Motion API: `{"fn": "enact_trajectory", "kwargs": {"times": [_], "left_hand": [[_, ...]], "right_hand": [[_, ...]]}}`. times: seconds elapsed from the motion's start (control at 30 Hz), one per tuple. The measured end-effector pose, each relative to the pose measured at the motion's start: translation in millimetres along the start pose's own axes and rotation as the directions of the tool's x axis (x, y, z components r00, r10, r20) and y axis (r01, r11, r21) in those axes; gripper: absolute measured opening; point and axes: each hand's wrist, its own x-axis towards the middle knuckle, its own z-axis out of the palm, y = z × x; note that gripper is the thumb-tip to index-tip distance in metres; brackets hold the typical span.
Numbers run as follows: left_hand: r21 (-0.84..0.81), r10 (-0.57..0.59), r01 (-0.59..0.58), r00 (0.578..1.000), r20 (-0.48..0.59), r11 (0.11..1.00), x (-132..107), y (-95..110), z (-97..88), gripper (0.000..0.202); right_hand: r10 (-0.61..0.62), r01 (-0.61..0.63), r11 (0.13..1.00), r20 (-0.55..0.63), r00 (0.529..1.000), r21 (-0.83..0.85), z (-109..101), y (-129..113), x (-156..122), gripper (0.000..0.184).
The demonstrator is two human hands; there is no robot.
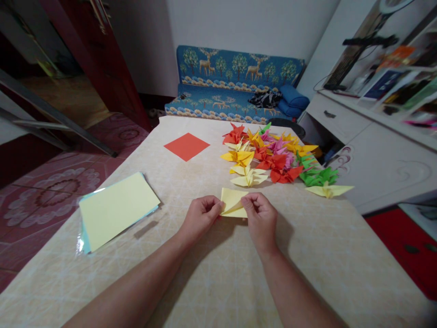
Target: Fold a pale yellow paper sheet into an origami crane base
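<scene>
A small folded piece of pale yellow origami paper (pixel 232 197) is held between both hands above the near middle of the table. My left hand (pixel 204 213) pinches its left edge between thumb and fingers. At the right side, my right hand (pixel 261 216) grips it, the thumb pressing on a raised flap. The fingertips behind the paper are mostly hidden. Just beyond it lies a pale yellow folded paper crane (pixel 249 176), the nearest of a cluster in red, orange, pink, green and yellow.
On the table's (pixel 205 282) left side lies a stack of pale yellow sheets (pixel 118 212) over blue ones in clear wrapping. A red paper square (pixel 187 146) is farther back. Behind the table stands a blue patterned sofa (pixel 232 93); a white cabinet (pixel 385 159) is at right.
</scene>
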Motion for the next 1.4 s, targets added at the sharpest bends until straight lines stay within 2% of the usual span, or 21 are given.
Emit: {"fn": "enact_trajectory", "kwargs": {"times": [0.17,0.3,0.4,0.57,0.73,0.83,0.97,1.03,1.07,1.17,1.23,1.3,1.4], "left_hand": [[0.023,0.006,-0.006,1.0,0.001,1.0,1.4,-3.3,-3.3,0.034],[-0.014,-0.013,0.013,1.0,0.0,1.0,2.0,-4.1,-6.6,0.034],[-0.017,-0.019,0.019,1.0,0.007,1.0,1.6,-3.3,-7.1,0.034],[0.017,-0.001,0.0,1.0,0.025,1.0,2.5,-5.6,-7.6,0.033],[0.112,0.082,-0.084,0.996,0.027,0.99,3.5,-8.3,-11.0,0.029],[0.192,0.141,-0.152,0.987,0.071,0.97,2.3,-9.7,-11.4,0.023],[0.302,0.222,-0.252,0.966,0.131,0.919,-1.2,-11.2,-9.4,0.01],[0.365,0.346,-0.376,0.926,0.149,0.851,-3.8,-10.3,-9.4,0.01],[0.393,0.415,-0.451,0.892,0.177,0.802,-5.3,-9.5,-10.2,0.013],[0.425,0.535,-0.648,0.761,0.366,0.632,-10.3,-6.8,-16.5,0.026],[0.421,0.523,-0.725,0.686,0.505,0.545,-13.9,-6.2,-23.1,0.033],[0.414,0.498,-0.768,0.636,0.59,0.49,-17.8,-7.1,-30.0,0.037],[0.428,0.47,-0.78,0.62,0.628,0.457,-23.9,-10.7,-38.3,0.042]], "right_hand": [[0.031,-0.04,0.995,0.099,0.995,0.095,0.0,-1.0,5.4,0.011],[0.092,-0.122,0.979,0.178,0.98,0.165,0.8,-1.4,7.2,0.027],[0.099,-0.131,0.98,0.208,0.973,0.15,-0.9,-0.3,7.9,0.024],[0.007,-0.024,0.997,0.249,0.968,0.067,-6.0,2.6,9.4,0.003],[-0.061,0.07,0.997,0.261,0.963,-0.024,-12.9,6.4,-2.3,0.003],[-0.1,0.13,0.987,0.278,0.955,-0.09,-21.5,7.3,-15.4,0.005],[-0.205,0.286,0.923,0.299,0.932,-0.256,-34.3,3.7,-28.2,0.012],[-0.255,0.356,0.871,0.308,0.917,-0.339,-38.5,0.8,-31.5,0.015],[-0.279,0.387,0.84,0.309,0.909,-0.382,-39.7,-0.6,-32.6,0.018],[-0.323,0.445,0.753,0.316,0.892,-0.486,-40.4,-4.1,-34.8,0.025],[-0.319,0.459,0.737,0.344,0.883,-0.496,-39.5,-5.5,-35.5,0.025],[-0.276,0.437,0.761,0.371,0.887,-0.479,-38.9,-5.3,-35.7,0.021],[-0.191,0.357,0.818,0.373,0.908,-0.451,-39.5,-1.0,-35.6,0.014]]}}
